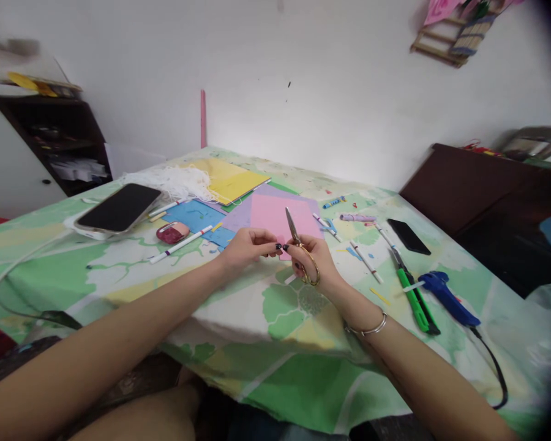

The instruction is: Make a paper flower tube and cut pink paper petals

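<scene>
My right hand [319, 260] is closed around a pair of scissors [294, 226] with gold handles, its blades pointing up and away from me. The thumb and fingertip of my left hand [251, 248] are pinched together, almost touching my right fingertips. Between the two hands shows a small piece of pink paper [280, 239], partly hidden by the fingers. Just beyond lies a larger pink sheet [273, 211] on top of a purple sheet [239, 214].
Left are a phone [119, 208], white string [174, 180], a yellow sheet [232, 180], a blue sheet [188, 220] and a marker [181, 245]. Right are another phone [408, 236], a green utility knife [416, 300], a blue glue gun [450, 300] and markers [366, 262].
</scene>
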{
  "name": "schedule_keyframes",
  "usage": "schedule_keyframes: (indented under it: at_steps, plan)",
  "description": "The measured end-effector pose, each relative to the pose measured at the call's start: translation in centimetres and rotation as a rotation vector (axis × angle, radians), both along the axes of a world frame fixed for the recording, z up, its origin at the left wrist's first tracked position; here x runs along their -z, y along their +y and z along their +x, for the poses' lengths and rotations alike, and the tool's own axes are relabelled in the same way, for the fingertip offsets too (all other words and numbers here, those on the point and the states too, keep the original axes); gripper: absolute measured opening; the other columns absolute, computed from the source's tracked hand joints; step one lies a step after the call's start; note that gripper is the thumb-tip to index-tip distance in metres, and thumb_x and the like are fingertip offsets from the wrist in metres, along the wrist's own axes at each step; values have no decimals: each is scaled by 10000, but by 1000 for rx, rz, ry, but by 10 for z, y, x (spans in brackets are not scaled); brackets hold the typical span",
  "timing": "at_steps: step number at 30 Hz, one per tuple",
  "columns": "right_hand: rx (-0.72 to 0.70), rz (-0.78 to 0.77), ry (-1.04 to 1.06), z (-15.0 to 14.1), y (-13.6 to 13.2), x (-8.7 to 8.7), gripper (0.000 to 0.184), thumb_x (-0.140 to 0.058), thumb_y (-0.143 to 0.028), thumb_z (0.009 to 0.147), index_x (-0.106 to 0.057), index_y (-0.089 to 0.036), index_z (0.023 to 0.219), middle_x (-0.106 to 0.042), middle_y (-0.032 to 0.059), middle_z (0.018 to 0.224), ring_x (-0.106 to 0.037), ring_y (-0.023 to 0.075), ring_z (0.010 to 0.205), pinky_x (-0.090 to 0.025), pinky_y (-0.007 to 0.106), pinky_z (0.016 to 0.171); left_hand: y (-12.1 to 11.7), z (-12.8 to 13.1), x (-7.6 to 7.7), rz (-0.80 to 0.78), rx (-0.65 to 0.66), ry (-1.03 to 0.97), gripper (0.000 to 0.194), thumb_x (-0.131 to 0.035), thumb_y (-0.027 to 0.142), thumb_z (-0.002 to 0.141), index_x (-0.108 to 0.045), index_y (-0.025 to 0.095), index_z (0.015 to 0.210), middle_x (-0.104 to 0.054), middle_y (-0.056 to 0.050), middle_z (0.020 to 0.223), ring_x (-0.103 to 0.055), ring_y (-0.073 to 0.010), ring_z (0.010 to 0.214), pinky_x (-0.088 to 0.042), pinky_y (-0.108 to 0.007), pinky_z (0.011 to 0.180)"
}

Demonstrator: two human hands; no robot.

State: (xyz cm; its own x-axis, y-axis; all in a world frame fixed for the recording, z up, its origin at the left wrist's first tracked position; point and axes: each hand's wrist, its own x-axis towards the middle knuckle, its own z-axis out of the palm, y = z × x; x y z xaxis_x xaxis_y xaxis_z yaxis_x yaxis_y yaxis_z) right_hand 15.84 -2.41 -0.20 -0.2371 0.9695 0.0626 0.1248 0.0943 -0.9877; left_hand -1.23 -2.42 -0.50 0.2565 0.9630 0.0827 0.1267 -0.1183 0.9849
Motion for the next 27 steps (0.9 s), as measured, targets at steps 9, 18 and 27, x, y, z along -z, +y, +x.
schedule_keyframes:
  at_steps: [9,18,27]
  plan:
    - [-320,149,-479,43,16,-24,234,-664,-339,676,-557,-140,618,-367,-64,519,-302,61,494,-207,216,454,1,-2,-1,-98,-9,-107,154,-673,278,729,-613,147,784,-731,-80,834,-666,-141,717,-428,-208,582]
    - [-457,183,-576,57,23,-23,337,-685,-445,681,-617,-119,623,-349,-56,503,-267,61,484,-163,219,444,6,-4,2,-158,50,-138,131,-708,198,689,-650,109,764,-727,-88,730,-671,-140,602,-491,-223,566]
    - [-513,162,-569,59,20,-29,334,-695,-436,675,-632,-112,630,-362,-55,491,-275,64,478,-172,222,446,3,-2,-1,-212,87,-142,72,-682,158,707,-638,102,719,-718,-84,679,-658,-122,564,-468,-197,534]
